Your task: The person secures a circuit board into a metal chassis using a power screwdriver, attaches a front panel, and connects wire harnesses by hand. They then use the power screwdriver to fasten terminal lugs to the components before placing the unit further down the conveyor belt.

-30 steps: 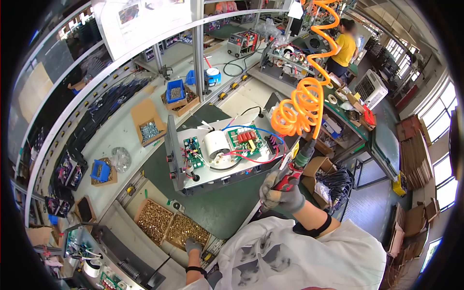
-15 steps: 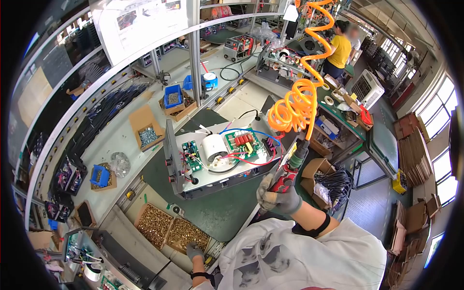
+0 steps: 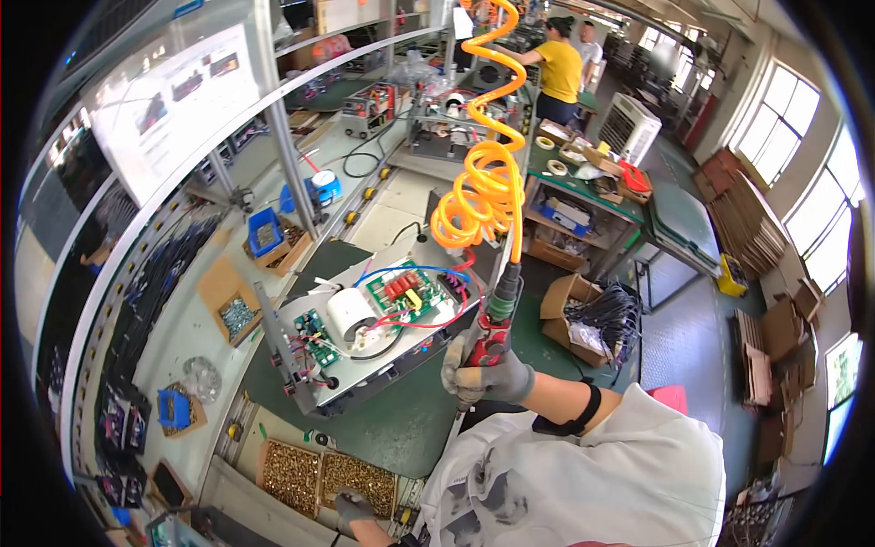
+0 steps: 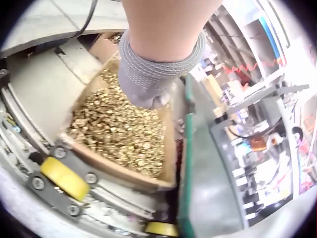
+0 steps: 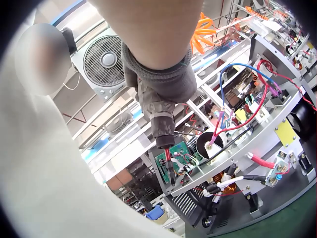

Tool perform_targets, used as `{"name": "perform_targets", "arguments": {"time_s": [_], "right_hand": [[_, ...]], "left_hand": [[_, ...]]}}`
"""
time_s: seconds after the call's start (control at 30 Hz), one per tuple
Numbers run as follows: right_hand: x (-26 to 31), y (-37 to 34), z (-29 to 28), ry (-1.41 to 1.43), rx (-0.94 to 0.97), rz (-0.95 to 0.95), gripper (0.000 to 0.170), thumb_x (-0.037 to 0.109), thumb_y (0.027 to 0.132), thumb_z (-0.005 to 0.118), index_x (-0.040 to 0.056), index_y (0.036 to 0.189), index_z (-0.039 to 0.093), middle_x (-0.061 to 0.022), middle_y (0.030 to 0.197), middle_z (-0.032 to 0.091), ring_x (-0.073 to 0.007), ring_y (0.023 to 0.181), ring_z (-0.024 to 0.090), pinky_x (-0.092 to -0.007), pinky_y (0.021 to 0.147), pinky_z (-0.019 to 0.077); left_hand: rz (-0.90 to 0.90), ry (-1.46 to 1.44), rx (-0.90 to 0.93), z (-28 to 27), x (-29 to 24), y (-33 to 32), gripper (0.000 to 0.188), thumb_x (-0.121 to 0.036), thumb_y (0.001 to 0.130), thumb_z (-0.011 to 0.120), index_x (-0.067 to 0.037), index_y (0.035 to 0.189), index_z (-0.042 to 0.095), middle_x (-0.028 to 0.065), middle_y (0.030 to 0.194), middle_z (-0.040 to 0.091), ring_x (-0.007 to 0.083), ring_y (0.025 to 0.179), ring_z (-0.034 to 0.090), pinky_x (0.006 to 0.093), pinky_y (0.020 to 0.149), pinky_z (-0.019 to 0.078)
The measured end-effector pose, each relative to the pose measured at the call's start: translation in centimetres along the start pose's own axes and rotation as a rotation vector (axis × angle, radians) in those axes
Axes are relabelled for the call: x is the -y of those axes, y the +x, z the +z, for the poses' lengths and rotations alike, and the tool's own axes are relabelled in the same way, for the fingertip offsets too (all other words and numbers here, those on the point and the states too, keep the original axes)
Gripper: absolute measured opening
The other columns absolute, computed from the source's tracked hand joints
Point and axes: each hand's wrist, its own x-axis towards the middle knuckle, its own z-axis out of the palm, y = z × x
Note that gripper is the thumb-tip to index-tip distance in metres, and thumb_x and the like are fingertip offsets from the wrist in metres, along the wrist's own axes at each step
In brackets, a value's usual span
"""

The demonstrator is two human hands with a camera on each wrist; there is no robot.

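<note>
Gloved in grey, my right hand [image 3: 492, 376] grips a red and green air screwdriver [image 3: 493, 333] hanging from a coiled orange hose [image 3: 492, 187]. In the right wrist view the tool's dark nose [image 5: 162, 130] and bit point down beside the open chassis. That chassis [image 3: 383, 360] holds green circuit boards, a white cylinder [image 3: 350, 314] and red and blue wires. My left hand [image 3: 354, 507], also gloved, is at the near edge of a cardboard box of brass-coloured small parts [image 3: 357, 480]. In the left wrist view that hand [image 4: 146, 89] is over the parts, its fingertips mostly hidden.
A second box of brass parts [image 3: 291, 474] stands alongside. Blue bins [image 3: 264, 232] and a box of silvery screws [image 3: 239, 317] are on the left bench. Black cables [image 3: 606, 319] fill a carton at right. Two people stand at the back.
The head view has turned toward the right, so the bench appears shifted left. My right hand still grips the screwdriver; my left hand stays by the brass parts, shifted slightly.
</note>
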Motion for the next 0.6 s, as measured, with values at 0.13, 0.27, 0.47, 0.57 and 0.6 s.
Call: {"name": "perform_targets", "arguments": {"time_s": [0.13,0.27,0.47,0.57,0.6], "right_hand": [[0.1,0.4,-0.6,0.028,0.016,-0.080,0.021,0.012,0.077,0.071,0.0041,0.087,0.055,-0.0088,0.080,0.059,-0.0215,0.075,0.059,-0.0317,0.063,0.0467],[1.5,0.9,-0.3,0.023,-0.026,-0.084,0.026,0.018,0.075,0.074,0.0046,0.086,0.056,-0.0101,0.080,0.060,-0.0255,0.082,0.062,-0.0360,0.070,0.0499],[1.4,3.2,0.0,0.151,0.001,-0.366,0.038,0.032,0.080,0.068,0.0083,0.101,0.046,-0.0109,0.083,0.057,-0.0266,0.078,0.061,-0.0369,0.062,0.0497],[2.1,4.0,0.5,0.210,-0.040,-0.415,0.031,0.034,0.085,0.061,0.0095,0.097,0.045,-0.0062,0.076,0.046,-0.0229,0.068,0.051,-0.0372,0.064,0.0435],[2.2,4.4,0.6,0.214,-0.038,-0.438,0.028,0.033,0.086,0.058,0.0097,0.095,0.044,-0.0053,0.074,0.043,-0.0212,0.065,0.047,-0.0366,0.062,0.0415]], "left_hand": [[0.061,-0.079,0.292,6.5,-3.9,-9.8,0.022,-0.033,0.095,0.050,-0.011,0.096,0.054,-0.0017,0.068,0.049,0.0045,0.050,0.040,0.0164,0.037,0.0319],[0.191,0.247,0.682,12.0,-4.1,-17.3,0.030,-0.018,0.083,0.060,-0.005,0.109,0.054,-0.0027,0.076,0.049,0.0040,0.062,0.044,0.0139,0.047,0.0362],[0.018,0.399,0.887,17.0,0.3,-22.9,0.050,-0.015,0.081,0.066,0.008,0.120,0.047,0.0101,0.101,0.057,0.0118,0.071,0.051,0.0214,0.057,0.0419],[-0.009,0.449,0.979,18.7,1.2,-24.8,0.048,-0.023,0.084,0.067,0.007,0.117,0.050,0.0090,0.096,0.057,0.0122,0.073,0.052,0.0215,0.060,0.0429],[-0.058,0.402,1.051,19.1,1.8,-24.6,0.046,-0.026,0.084,0.066,0.005,0.114,0.052,0.0082,0.093,0.057,0.0120,0.071,0.052,0.0211,0.059,0.0430]]}}
